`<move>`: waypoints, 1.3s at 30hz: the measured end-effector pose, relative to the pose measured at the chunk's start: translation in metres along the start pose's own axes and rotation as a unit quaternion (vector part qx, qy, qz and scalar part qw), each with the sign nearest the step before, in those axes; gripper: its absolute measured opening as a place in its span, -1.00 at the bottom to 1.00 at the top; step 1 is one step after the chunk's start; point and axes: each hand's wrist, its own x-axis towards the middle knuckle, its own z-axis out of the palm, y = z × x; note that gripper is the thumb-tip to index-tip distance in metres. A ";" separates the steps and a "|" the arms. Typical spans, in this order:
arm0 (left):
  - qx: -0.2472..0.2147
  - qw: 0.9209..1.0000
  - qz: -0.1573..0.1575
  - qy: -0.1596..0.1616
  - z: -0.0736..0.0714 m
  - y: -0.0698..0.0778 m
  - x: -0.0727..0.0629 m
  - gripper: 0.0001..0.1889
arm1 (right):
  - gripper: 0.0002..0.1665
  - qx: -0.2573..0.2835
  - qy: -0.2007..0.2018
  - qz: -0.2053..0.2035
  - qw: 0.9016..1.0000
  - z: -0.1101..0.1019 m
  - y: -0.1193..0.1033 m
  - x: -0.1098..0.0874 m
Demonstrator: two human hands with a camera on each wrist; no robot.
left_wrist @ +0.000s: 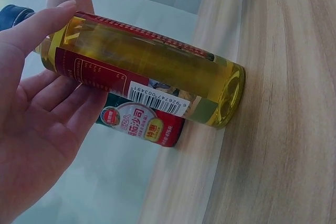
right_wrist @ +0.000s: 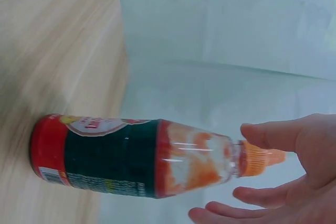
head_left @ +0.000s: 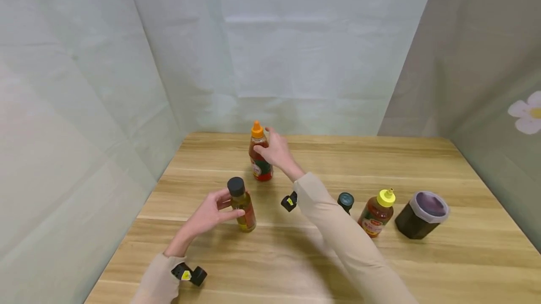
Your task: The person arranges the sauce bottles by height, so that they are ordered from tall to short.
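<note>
Near the table's left middle, my left hand [head_left: 210,214] holds a bottle of yellow oil [head_left: 246,214] with a black cap and red label. In the left wrist view the thumb lies along the upper part of the oil bottle [left_wrist: 142,66], fingers on its other side. Farther back stands a ketchup bottle [head_left: 263,168] with an orange cap and green label. My right hand [head_left: 277,150] is beside its upper part. The right wrist view has thumb and fingers spread around the orange cap [right_wrist: 255,158], a gap showing between the fingers and the bottle.
Right of my right forearm stand a dark-capped bottle [head_left: 345,200], partly hidden by the sleeve, a yellow-capped sauce bottle [head_left: 375,217] and a black container [head_left: 416,223] with a pale lining over its rim. Pale cloth [head_left: 304,59] hangs behind the wooden table [head_left: 177,200].
</note>
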 end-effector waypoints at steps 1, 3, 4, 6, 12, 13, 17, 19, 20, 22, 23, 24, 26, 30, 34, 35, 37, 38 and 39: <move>0.000 1.000 0.000 0.001 -0.001 0.000 0.000 -0.43 | -0.19 -0.003 -0.002 -0.001 1.000 -0.002 -0.001 -0.001; 0.002 1.000 -0.002 0.001 -0.002 -0.001 0.000 -0.42 | -0.21 -0.006 -0.006 -0.004 1.000 -0.005 -0.002 -0.004; 0.003 1.000 -0.001 0.002 -0.002 -0.001 0.000 -0.42 | -0.22 -0.007 -0.006 -0.005 1.000 -0.007 -0.003 -0.006; 0.005 1.000 0.001 0.002 -0.003 -0.001 0.001 -0.41 | -0.24 -0.007 -0.005 -0.006 1.000 -0.011 -0.004 -0.009; 0.002 1.000 0.007 0.007 -0.003 -0.001 0.002 -0.43 | -0.30 -0.012 -0.007 -0.015 1.000 -0.021 -0.006 -0.021; 0.001 1.000 0.007 0.008 -0.003 -0.001 0.002 -0.44 | -0.31 -0.010 -0.009 -0.018 1.000 -0.022 -0.006 -0.024; -0.001 1.000 0.012 0.006 -0.004 -0.001 0.000 -0.44 | -0.34 0.008 -0.014 -0.029 0.999 -0.027 -0.004 -0.035; -0.003 1.000 0.015 0.004 -0.005 -0.001 0.000 -0.42 | -0.35 0.019 -0.016 -0.035 0.999 -0.029 -0.002 -0.041; -0.002 1.000 0.016 0.003 -0.005 -0.001 -0.001 -0.42 | -0.36 0.024 -0.015 -0.038 0.999 -0.030 -0.001 -0.045; -0.001 1.000 0.016 0.004 -0.005 -0.001 -0.002 -0.41 | -0.38 0.035 -0.013 -0.048 0.998 -0.033 0.001 -0.051; -0.001 1.000 0.018 0.004 -0.005 -0.002 -0.002 -0.41 | -0.39 0.043 -0.010 -0.053 0.998 -0.034 0.002 -0.054; -0.002 1.000 0.018 0.004 -0.005 -0.002 -0.002 -0.41 | -0.41 0.052 -0.006 -0.057 0.997 -0.035 0.003 -0.057; -0.002 1.000 0.018 0.005 -0.006 -0.002 -0.003 -0.41 | -0.44 0.063 0.005 -0.066 0.996 -0.037 0.005 -0.063; -0.005 1.000 0.019 0.005 -0.007 -0.001 -0.003 -0.42 | -0.53 0.089 0.023 -0.086 0.992 -0.041 0.009 -0.072; -0.005 1.000 0.018 0.006 -0.009 -0.002 -0.002 -0.42 | -0.59 0.121 0.041 -0.110 0.986 -0.045 0.015 -0.078; -0.004 1.000 0.019 0.006 -0.009 -0.002 -0.002 -0.42 | -0.60 0.130 0.045 -0.117 0.984 -0.047 0.016 -0.079; -0.005 1.000 0.021 0.003 -0.009 -0.003 -0.002 -0.42 | -0.62 0.142 0.053 -0.126 0.980 -0.049 0.019 -0.082; -0.006 1.000 0.022 0.002 -0.009 -0.003 -0.002 -0.41 | -0.62 0.145 0.057 -0.130 0.979 -0.050 0.021 -0.084; -0.007 1.000 0.021 0.002 -0.008 -0.004 -0.002 -0.42 | -0.63 0.148 0.061 -0.130 0.978 -0.052 0.022 -0.087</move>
